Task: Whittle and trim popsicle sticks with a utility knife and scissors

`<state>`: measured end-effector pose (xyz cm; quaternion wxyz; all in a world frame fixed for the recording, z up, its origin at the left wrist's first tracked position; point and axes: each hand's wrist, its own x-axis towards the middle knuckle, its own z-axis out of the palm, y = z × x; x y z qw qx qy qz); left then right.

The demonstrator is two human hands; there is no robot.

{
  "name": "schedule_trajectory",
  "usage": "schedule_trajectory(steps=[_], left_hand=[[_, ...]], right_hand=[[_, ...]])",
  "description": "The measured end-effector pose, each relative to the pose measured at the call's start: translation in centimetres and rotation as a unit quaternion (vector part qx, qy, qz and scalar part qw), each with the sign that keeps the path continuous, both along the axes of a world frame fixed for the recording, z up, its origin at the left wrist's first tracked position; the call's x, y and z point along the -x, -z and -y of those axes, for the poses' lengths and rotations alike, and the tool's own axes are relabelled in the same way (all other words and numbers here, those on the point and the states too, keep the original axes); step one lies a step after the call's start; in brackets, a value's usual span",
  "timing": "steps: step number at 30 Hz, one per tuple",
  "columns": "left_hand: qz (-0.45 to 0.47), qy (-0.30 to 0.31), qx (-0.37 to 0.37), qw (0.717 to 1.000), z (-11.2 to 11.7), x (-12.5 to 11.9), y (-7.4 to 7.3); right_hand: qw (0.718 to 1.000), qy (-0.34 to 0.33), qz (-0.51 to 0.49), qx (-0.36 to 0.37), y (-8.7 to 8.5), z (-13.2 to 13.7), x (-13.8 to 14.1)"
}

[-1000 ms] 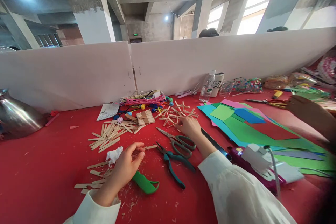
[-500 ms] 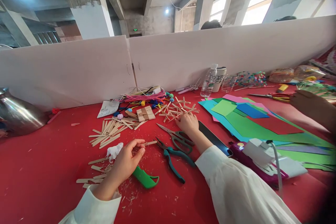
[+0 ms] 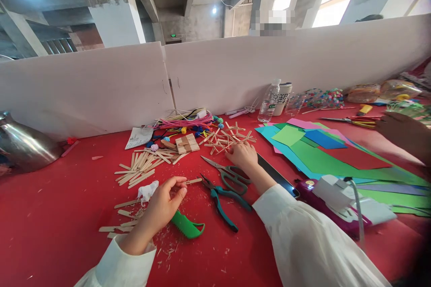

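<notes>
My left hand (image 3: 167, 197) pinches a short wooden craft stick (image 3: 194, 181) between thumb and fingers. Below it lies a green-handled cutter (image 3: 188, 226), its front part hidden by the hand. My right hand (image 3: 243, 156) rests at the near edge of a pile of short cut sticks (image 3: 222, 140). Its fingers curl downward, and whatever is under the fingertips is hidden. Between the hands are scissors (image 3: 232, 179) and teal-handled pliers (image 3: 224, 202), jaws pointing away. Longer craft sticks (image 3: 143, 168) are heaped at the left, beside a small joined stick panel (image 3: 187, 143).
Right of my arm are a phone (image 3: 276, 175), a purple device (image 3: 308, 186) with a white charger, and coloured paper (image 3: 303, 157). A water bottle (image 3: 269, 103) stands near the white partition (image 3: 218, 76). Another person's hand (image 3: 400, 128) is far right. A metal jug (image 3: 27, 143) stands left.
The view has shifted very slightly. Both hands keep their places, with the left still pinching the stick and the right still at the pile.
</notes>
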<state>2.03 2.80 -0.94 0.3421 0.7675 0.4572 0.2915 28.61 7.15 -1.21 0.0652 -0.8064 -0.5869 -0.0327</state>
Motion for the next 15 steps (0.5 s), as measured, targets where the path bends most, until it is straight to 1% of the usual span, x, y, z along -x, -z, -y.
schedule_trajectory(steps=[2,4,6,7,9,11,13,15], left_hand=[[-0.012,-0.004,-0.020,1.000,-0.1,0.2,-0.4],[-0.036,-0.024,-0.058,0.997,-0.4,0.7,-1.1],[-0.082,-0.058,-0.111,0.989,-0.9,1.4,-1.9],[-0.118,-0.059,-0.125,0.983,-1.2,1.8,-2.2],[-0.175,-0.085,-0.126,0.973,-1.7,2.5,-2.7],[-0.187,-0.096,-0.115,0.971,-2.1,3.1,-2.7],[-0.158,-0.101,-0.111,0.976,-2.5,3.5,-2.3],[-0.139,-0.100,-0.118,0.978,-2.9,3.9,-1.9]], right_hand=[[1.000,0.002,-0.005,0.005,-0.3,0.2,0.0],[1.000,0.002,-0.008,0.007,-0.8,0.5,0.1],[1.000,-0.006,-0.013,0.008,-1.4,0.9,0.6],[1.000,-0.016,-0.017,0.011,-1.7,1.2,0.9],[0.998,-0.046,-0.030,0.024,-2.2,1.9,2.0],[0.994,-0.091,-0.048,0.043,-2.4,2.6,3.3],[0.987,-0.137,-0.062,0.060,-2.4,3.2,4.6],[0.981,-0.169,-0.068,0.068,-2.3,3.7,5.5]])
